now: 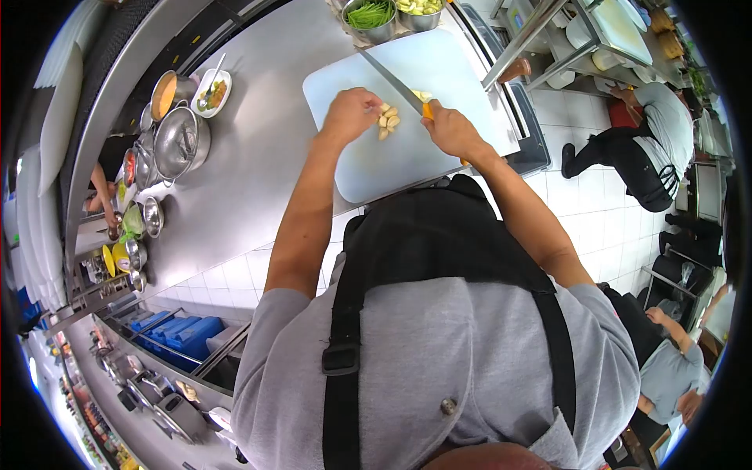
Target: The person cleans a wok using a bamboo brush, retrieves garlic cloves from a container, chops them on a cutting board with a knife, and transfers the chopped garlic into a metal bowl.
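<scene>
A white cutting board [368, 172] lies on the steel counter in front of me. My left hand [351, 116] is over its middle, fingers pinched together on what looks like a garlic clove at the edge of a small pile of peeled garlic cloves [388, 121]. My right hand [454, 133] is wrapped round the orange handle of a long knife [392, 80], whose blade points away to the upper left. Beyond the blade lie some pale cut garlic pieces [423, 95]. The knife and the pile are apart.
At the board's far edge stand metal containers of chopped greens [370, 16] and pale cut vegetables [421, 8]. To the left are a steel colander [180, 142], a pot of orange sauce [164, 94] and a white dish with a spoon [211, 92]. Other people [654, 141] work at right.
</scene>
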Demonstrator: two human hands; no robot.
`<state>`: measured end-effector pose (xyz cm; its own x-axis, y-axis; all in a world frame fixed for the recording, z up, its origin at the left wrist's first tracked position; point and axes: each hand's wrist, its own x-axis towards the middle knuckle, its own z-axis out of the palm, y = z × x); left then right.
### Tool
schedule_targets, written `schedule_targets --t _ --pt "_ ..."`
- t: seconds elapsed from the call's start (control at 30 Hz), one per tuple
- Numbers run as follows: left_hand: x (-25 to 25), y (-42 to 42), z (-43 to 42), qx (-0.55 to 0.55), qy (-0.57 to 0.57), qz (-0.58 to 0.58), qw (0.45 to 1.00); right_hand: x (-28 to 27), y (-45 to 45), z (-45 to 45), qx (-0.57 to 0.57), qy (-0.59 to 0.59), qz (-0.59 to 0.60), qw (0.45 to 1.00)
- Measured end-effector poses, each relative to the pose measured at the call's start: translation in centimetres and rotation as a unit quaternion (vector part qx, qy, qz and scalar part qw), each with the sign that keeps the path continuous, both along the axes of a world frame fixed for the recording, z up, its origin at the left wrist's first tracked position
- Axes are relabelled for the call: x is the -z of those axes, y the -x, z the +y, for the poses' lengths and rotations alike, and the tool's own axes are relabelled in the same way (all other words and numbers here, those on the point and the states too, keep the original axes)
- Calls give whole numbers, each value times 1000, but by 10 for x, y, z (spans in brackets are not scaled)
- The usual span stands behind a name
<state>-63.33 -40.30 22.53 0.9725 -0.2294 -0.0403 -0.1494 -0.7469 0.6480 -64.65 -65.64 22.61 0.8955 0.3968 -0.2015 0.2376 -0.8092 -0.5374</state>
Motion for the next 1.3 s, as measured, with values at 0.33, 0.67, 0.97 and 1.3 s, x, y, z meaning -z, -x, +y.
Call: schedule_targets --t 0.33,0.67,0.97,1.3 --pt "27 -11 -23 8 -65 -103 992 5 6 -14 35 -22 -7 999" --pt "21 -19 -34 71 10 -106 992 13 3 -17 22 -29 -33 999" --pt "25 -20 -36 56 39 -98 993 10 5 -6 35 -22 -23 999" --pt "37 -25 -44 47 108 -114 986 16 4 7 40 -31 -28 998"
